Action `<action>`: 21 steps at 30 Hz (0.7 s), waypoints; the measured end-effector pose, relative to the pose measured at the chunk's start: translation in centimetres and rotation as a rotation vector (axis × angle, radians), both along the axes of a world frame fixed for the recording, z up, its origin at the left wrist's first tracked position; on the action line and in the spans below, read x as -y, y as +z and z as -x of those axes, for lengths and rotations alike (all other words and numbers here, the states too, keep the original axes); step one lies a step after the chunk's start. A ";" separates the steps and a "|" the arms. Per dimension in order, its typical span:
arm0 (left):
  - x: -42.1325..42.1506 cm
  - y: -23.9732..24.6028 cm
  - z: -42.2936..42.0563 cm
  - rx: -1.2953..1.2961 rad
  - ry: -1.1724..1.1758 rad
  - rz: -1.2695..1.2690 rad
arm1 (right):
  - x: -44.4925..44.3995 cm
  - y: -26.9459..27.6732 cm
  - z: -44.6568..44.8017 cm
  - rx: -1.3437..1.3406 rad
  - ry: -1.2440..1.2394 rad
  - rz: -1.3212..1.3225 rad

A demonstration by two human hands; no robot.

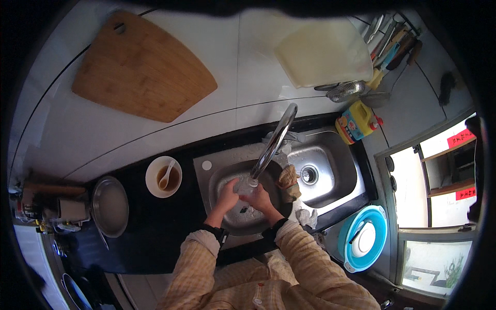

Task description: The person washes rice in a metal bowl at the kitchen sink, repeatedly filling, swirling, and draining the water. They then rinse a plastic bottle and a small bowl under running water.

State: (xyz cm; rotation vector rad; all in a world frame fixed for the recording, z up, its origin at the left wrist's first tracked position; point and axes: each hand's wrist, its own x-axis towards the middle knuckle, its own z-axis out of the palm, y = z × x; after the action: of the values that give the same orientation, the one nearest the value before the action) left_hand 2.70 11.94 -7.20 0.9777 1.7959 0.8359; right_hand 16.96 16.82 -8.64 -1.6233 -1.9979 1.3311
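Observation:
Both of my hands are under the chrome faucet (273, 143), over the left basin of a steel sink (217, 186). Between them is a clear, see-through object (244, 186), wet under the running water; whether it is a glass or a small bowl I cannot tell. My left hand (228, 198) grips it from the left. My right hand (259, 199) holds its near right side, just below the spout. A dark round pan (287, 209) seems to sit in the basin beside my right hand. A tan scrubber or cloth (290, 182) lies against its right rim.
The right basin (329, 170) has a drain strainer. A yellow detergent bottle (355, 122) stands behind it, a blue tub (343, 242) to the right. On the left counter are a white bowl (151, 176) with brown liquid and a spoon, and a metal pan (110, 207). Crumpled white material (307, 217) lies nearby.

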 end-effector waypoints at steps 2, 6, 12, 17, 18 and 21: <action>-0.6 -0.2 -0.3 0.027 -0.037 -0.044 | 0.0 -0.4 0.0 0.093 0.090 -0.036; -2.1 -1.9 -0.1 0.097 -0.088 -0.115 | 0.5 -1.7 -0.4 0.180 0.119 -0.053; -3.3 -2.1 -0.7 0.247 -0.151 -0.085 | -0.4 -2.8 -1.1 0.006 0.159 0.080; -3.0 -0.3 -0.4 0.090 -0.238 0.049 | -0.9 -1.6 -1.8 -0.087 0.069 0.669; -2.7 -0.3 -0.2 0.101 -0.245 0.095 | -0.7 -1.4 -1.9 -0.078 0.035 0.739; -2.1 -0.9 0.2 0.141 -0.293 0.071 | -0.1 -0.8 -2.4 -0.234 -0.097 1.022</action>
State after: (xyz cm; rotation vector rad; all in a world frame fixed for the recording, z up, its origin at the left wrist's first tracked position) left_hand 2.49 13.99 -8.14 1.0763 1.5080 0.6370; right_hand 19.34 16.90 -9.47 -1.7107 -1.0844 2.5787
